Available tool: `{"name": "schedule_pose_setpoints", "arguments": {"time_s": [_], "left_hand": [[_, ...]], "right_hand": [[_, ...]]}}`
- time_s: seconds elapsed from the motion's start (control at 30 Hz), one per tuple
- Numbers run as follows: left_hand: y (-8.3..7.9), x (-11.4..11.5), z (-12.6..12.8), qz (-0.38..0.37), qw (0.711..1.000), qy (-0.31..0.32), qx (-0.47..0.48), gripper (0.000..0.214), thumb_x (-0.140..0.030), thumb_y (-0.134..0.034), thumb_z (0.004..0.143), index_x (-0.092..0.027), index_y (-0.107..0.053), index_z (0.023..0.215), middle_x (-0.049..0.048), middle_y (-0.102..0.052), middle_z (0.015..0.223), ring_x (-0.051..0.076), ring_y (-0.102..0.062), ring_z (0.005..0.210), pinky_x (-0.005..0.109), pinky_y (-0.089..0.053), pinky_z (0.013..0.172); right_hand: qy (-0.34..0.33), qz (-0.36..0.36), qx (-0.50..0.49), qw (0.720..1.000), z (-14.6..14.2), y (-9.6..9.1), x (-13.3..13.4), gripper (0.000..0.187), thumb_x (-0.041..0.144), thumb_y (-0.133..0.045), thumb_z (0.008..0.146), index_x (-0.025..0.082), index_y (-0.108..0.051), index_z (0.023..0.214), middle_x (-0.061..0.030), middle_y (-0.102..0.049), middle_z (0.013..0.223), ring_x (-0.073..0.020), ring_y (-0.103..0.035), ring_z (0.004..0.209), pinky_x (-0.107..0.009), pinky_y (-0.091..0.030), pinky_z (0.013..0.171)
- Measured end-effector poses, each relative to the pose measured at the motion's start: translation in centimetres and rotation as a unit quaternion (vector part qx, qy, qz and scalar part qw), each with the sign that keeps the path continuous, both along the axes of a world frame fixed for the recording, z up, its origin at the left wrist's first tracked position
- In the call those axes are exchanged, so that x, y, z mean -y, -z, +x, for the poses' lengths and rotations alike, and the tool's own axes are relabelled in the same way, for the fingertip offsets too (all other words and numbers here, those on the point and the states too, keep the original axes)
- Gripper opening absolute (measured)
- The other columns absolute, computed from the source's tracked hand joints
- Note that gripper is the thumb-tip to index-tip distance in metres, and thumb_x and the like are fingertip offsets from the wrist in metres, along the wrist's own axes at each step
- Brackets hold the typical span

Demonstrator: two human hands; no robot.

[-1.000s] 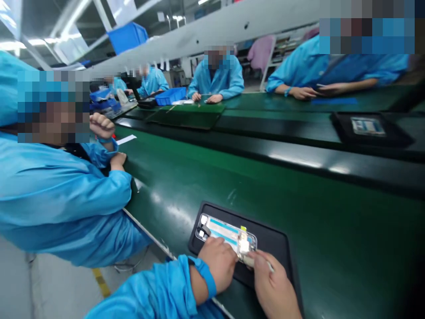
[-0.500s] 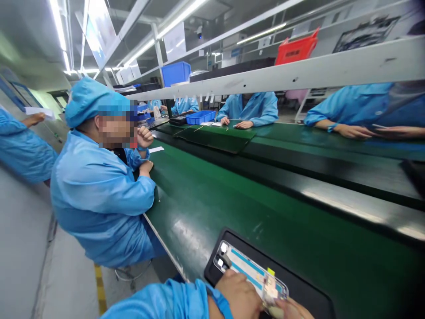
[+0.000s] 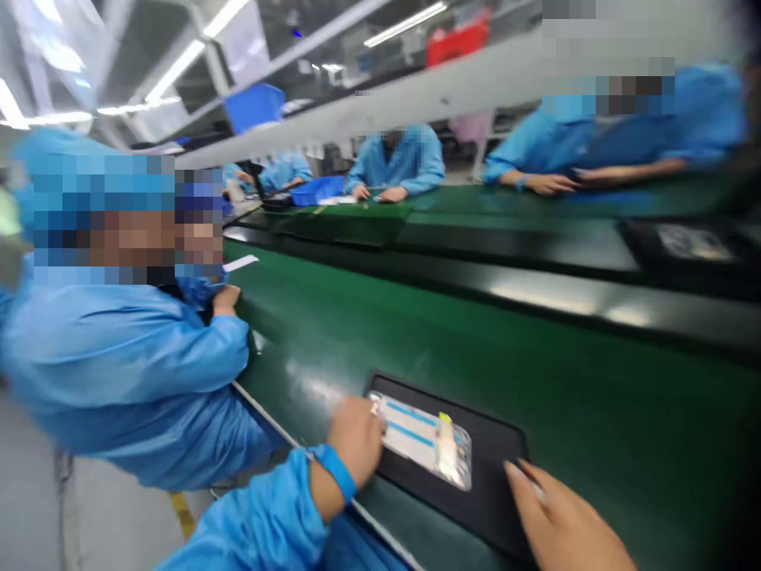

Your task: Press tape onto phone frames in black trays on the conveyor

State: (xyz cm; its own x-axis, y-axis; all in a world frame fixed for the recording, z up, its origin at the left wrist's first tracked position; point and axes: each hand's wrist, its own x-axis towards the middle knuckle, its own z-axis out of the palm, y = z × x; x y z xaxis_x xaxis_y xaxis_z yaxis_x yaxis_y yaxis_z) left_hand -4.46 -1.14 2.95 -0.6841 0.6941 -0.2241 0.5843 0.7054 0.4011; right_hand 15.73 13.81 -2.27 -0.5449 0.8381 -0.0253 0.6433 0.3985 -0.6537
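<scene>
A phone-sized part (image 3: pixel 419 436) with blue stripes, clear film and a small yellow tag lies on a black mat (image 3: pixel 487 476). My left hand (image 3: pixel 357 440), with a blue wrist strap (image 3: pixel 336 473), grips the part's left end. My right hand (image 3: pixel 559 523) is at the lower right, apart from the part, over the mat's corner. A thin pale tool (image 3: pixel 538 492) seems held in its fingers, though blur hides the detail.
The mat lies on a green bench belt (image 3: pixel 309 333). A co-worker in a blue smock (image 3: pixel 131 357) sits to the left. More co-workers (image 3: pixel 395 162) sit across the belt, near a blue crate (image 3: pixel 318 190). Another black mat (image 3: pixel 671 242) lies opposite.
My right hand has moved away from the part, to the right. My left hand now sits at the part's left end. The view has swung since the earlier frames.
</scene>
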Motion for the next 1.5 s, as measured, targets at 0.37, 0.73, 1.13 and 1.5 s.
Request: {"name": "schedule_pose_setpoints", "arguments": {"time_s": [0.37,0.73,1.13,1.5], "left_hand": [[-1.3,-8.2,-0.5,-0.233,0.963,0.121,0.06,0.046,-0.048,-0.02,0.076,-0.03,-0.05,0.106,-0.0085,-0.039,0.113,-0.004,-0.027,0.109,0.027,-0.019,0.116],[0.6,-9.7,0.2,-0.249,0.939,0.223,0.073,0.04,-0.057,-0.019,0.075,-0.048,-0.044,0.105,-0.0093,-0.025,0.122,0.001,-0.015,0.114,0.035,-0.017,0.113],[-0.4,-8.6,1.1,-0.299,0.903,0.286,0.112,0.036,-0.044,-0.025,0.075,-0.031,-0.055,0.091,-0.0094,-0.03,0.119,0.0,-0.015,0.112,0.034,-0.021,0.11],[1.8,-6.1,1.7,-0.21,0.938,0.257,0.099,0.043,-0.055,-0.014,0.077,-0.048,-0.042,0.108,-0.0147,-0.02,0.126,0.009,-0.002,0.123,0.037,-0.011,0.115]], "right_hand": [[0.12,0.213,0.099,0.965,-1.8,-0.5,1.3,0.026,0.03,-0.046,0.082,0.016,-0.066,0.09,-0.0048,-0.058,0.099,-0.0193,-0.056,0.081,-0.03,-0.044,0.067],[0.123,0.297,0.056,0.945,-2.0,-0.2,1.1,0.02,0.026,-0.049,0.081,0.017,-0.067,0.082,-0.0015,-0.06,0.093,-0.0138,-0.055,0.082,-0.024,-0.038,0.072],[0.023,0.245,0.098,0.964,0.2,-0.2,0.6,0.022,0.023,-0.046,0.083,0.014,-0.064,0.089,-0.0028,-0.058,0.098,-0.0158,-0.054,0.079,-0.027,-0.042,0.069],[0.122,0.208,-0.011,0.97,0.0,-3.2,0.6,0.034,0.033,-0.038,0.086,0.009,-0.061,0.087,-0.0083,-0.061,0.087,-0.0195,-0.057,0.083,-0.033,-0.045,0.074]]}}
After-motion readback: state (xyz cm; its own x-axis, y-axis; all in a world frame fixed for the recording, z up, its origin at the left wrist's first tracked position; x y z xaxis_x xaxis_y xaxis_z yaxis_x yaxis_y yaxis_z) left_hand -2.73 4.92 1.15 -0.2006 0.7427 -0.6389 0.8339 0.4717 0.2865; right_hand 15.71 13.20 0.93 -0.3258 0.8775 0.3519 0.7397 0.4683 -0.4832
